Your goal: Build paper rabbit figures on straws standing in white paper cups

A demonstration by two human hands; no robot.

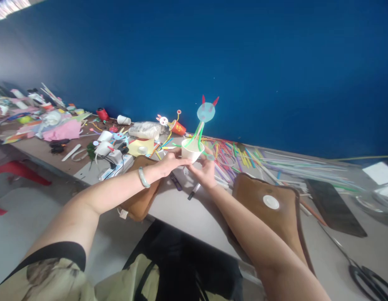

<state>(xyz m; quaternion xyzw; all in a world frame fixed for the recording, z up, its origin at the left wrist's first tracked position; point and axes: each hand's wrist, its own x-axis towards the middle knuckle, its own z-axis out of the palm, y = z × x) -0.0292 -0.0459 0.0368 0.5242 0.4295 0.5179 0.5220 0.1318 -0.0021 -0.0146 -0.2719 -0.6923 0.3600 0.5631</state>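
Observation:
Between my two hands a white paper cup (190,155) is held up over the table. My left hand (172,163), with a pale bangle on its wrist, grips the cup's left side. On the right side, my right hand (206,172) has its thumb and fingers closed about the lower part. Green and pale straws (200,136) rise out of the cup. They carry a light-blue round paper face (206,112) with two red pointed ears on top. A green piece sticks out at either side of the cup.
Many coloured straws (244,156) lie along the blue wall. Brown cushion-like pads (259,196) flank my arms. To the right are a dark phone (334,205) and black-handled scissors (363,276). At left lie a power strip (117,167), pink paper (62,130) and a red cup figure (178,127).

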